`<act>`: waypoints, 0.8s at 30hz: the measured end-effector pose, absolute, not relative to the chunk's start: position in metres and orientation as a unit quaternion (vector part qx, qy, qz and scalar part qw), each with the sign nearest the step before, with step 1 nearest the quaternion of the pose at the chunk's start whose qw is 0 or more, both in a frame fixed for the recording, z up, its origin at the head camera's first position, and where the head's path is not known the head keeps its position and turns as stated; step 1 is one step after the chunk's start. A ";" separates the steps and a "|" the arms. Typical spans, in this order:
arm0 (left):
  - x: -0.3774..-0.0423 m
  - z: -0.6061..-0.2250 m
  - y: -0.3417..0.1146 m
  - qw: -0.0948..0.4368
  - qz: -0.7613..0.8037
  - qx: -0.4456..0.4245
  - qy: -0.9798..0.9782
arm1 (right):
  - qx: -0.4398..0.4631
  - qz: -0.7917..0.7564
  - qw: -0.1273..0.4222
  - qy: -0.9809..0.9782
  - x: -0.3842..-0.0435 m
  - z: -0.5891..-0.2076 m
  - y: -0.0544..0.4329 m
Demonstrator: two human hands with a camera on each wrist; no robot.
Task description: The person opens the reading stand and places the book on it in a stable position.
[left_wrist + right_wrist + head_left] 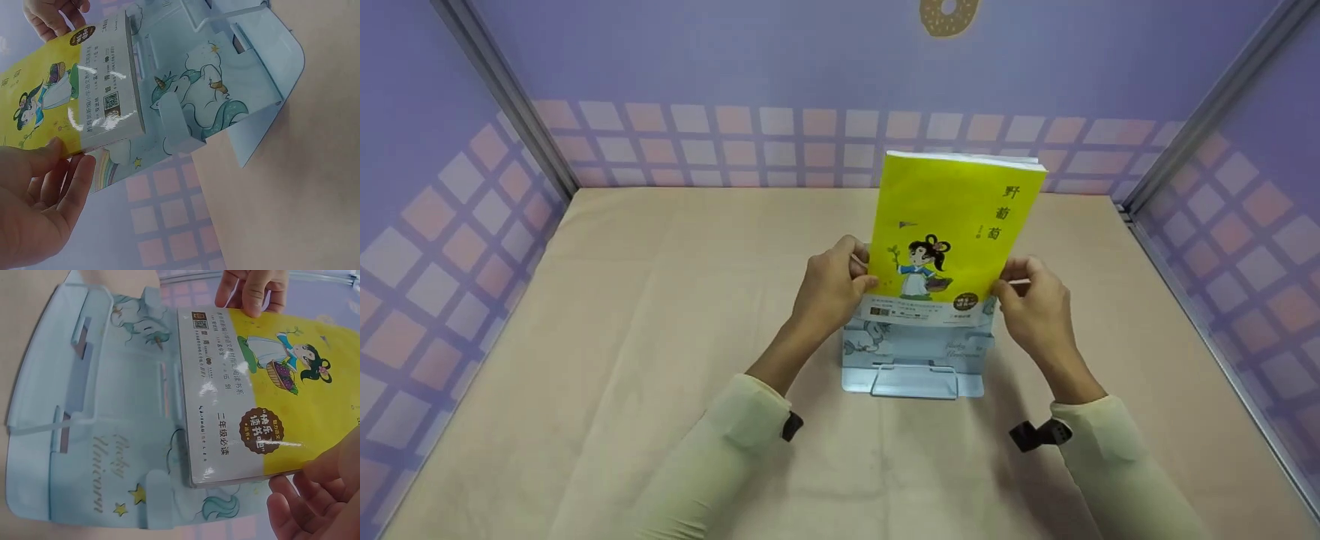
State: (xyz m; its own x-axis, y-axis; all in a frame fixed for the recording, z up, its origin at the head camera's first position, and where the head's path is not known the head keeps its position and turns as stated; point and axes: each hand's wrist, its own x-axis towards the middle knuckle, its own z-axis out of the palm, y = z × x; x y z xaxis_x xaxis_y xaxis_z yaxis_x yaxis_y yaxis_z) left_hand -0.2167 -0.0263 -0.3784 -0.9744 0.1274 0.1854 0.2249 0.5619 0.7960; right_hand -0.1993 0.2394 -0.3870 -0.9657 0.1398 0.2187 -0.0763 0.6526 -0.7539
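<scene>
A closed book (952,202) with a yellow and white cover, a drawn girl on its front, is held upright between two hands. My left hand (832,285) pinches its left edge low down, thumb on the cover. On the opposite edge, my right hand (1037,304) grips it the same way, thumb (332,461) at the front. Behind and below the book stands a light blue book stand (919,349) printed with unicorns. The book's lower edge is above the stand's side tabs (179,126), overlapping the back plate in both wrist views.
The stand's base with a wire page holder (915,382) rests on a table with a beige cloth (697,300). Purple walls with a pink and white check pattern (735,142) enclose the back and both sides. Metal posts (510,97) mark the corners.
</scene>
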 end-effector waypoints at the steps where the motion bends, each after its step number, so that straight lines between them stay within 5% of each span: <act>1: -0.217 -0.380 -0.026 0.054 -0.454 -0.101 -0.883 | -0.020 0.416 0.129 -0.900 -0.200 -0.389 0.240; 24: -0.209 -0.401 -0.029 0.018 -0.367 -0.084 -0.926 | -0.033 0.386 0.079 -0.919 -0.197 -0.407 0.245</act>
State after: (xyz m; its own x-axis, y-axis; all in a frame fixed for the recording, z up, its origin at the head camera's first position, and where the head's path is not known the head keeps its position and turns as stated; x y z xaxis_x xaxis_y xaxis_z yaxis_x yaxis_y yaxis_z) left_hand -0.2086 -0.0285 -0.4007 -0.9852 0.1421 0.0956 0.1690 0.7163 0.6770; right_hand -0.1966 0.2451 -0.4066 -0.9853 0.1220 0.1200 -0.0002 0.7004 -0.7137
